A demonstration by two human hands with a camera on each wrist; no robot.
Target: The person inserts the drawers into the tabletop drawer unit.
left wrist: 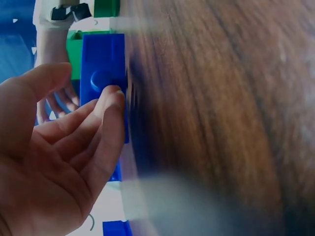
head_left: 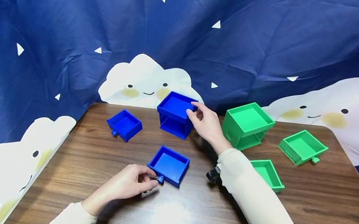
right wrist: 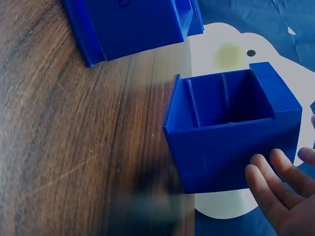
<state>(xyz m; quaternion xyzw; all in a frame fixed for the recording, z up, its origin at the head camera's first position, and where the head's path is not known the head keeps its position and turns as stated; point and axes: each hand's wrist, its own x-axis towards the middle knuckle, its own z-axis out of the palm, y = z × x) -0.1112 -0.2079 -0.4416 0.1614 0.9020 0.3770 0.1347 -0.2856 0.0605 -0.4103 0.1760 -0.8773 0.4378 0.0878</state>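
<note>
In the head view, my left hand (head_left: 131, 183) is at the knob (head_left: 160, 179) of a shallow blue drawer (head_left: 170, 166) lying on the table. Seen from the left wrist, its fingertips are right at the round knob (left wrist: 102, 80), while the thumb stands apart from it. My right hand (head_left: 207, 123) is beside the upper right edge of a blue cabinet frame (head_left: 178, 104), its front facing out with a hollow below the top tray. In the right wrist view, loosely bent fingers (right wrist: 268, 182) overlap the side of the cabinet (right wrist: 221, 147), with the thumb partly cut off.
Another blue drawer (head_left: 124, 125) sits at the left on the wooden table (head_left: 108, 151). To the right stands a green cabinet frame (head_left: 248, 121). One green drawer (head_left: 303, 146) lies beyond it; a second (head_left: 269, 172) is partly behind my right sleeve. A blue curtain (head_left: 183, 32) hangs behind.
</note>
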